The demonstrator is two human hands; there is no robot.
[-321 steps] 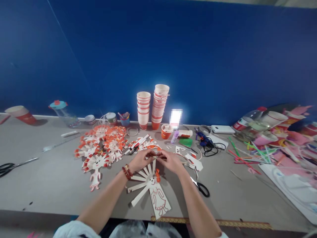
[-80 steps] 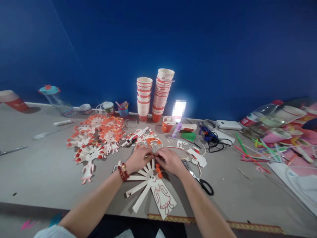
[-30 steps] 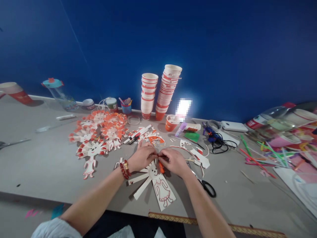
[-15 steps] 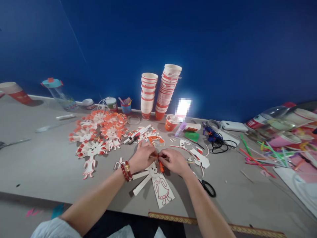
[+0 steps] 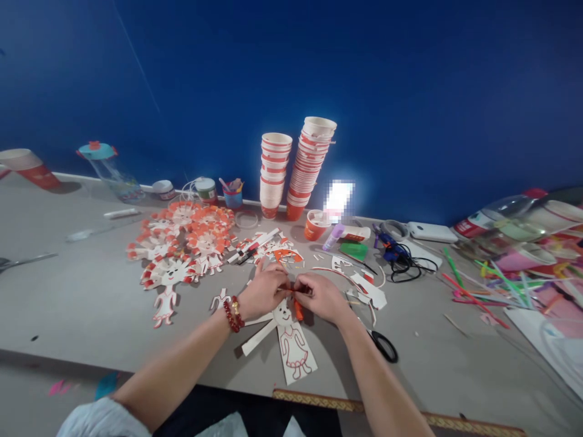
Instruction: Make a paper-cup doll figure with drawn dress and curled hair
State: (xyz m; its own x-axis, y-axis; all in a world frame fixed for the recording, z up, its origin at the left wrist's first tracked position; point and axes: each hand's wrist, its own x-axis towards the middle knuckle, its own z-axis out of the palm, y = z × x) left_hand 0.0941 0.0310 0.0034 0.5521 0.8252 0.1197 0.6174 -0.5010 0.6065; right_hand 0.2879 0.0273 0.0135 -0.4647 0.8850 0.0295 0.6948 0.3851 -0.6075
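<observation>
Two hands (image 5: 265, 292) (image 5: 322, 298) pinch one doll (image 5: 297, 352); two cup stacks (image 5: 273, 176).

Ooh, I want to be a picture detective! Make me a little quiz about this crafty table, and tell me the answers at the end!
1. Pick one: what colour is the wall?
a) yellow
b) blue
c) pink

2. True or false: the tall cup stack stands to the right of the short cup stack.

3. Fill the gap: the red beads beside the nearest doll are worn on the person's ____ wrist.

Key:
1. b
2. True
3. left
</observation>
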